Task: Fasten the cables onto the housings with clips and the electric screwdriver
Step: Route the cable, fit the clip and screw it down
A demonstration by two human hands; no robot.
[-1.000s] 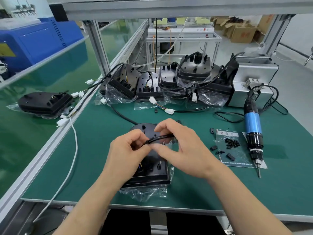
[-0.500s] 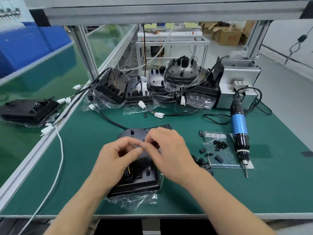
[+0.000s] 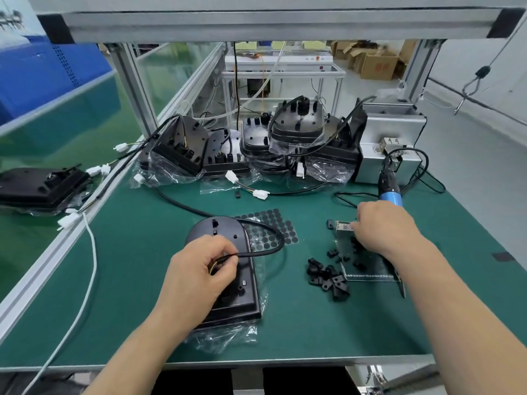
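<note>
The housing (image 3: 216,238) is a smooth, matt black plastic shell, rounded like a dome at its far end and square at its near end. It lies flat on crinkled clear film (image 3: 228,337) on the green mat (image 3: 128,266). A glossy, round black cable (image 3: 268,246) arcs out past the housing's right edge and loops back to its middle, where thin coloured wires show at the cable's end. The left hand (image 3: 199,277) rests on the housing, knuckles up and fingers curled, pinching that cable end between thumb and forefinger. To the right of the housing lies a loose heap of small, blocky black clips (image 3: 328,277), with a flat clear plastic bag (image 3: 370,269) just beyond them. The right hand (image 3: 382,226) reaches over that bag, palm down, fingertips bent onto it; I cannot tell whether they hold anything. The electric screwdriver (image 3: 392,196), blue-barrelled, lies further right, mostly under that hand. Just behind the housing's right side is a sheet (image 3: 268,223) of flat, dark round pads.
</note>
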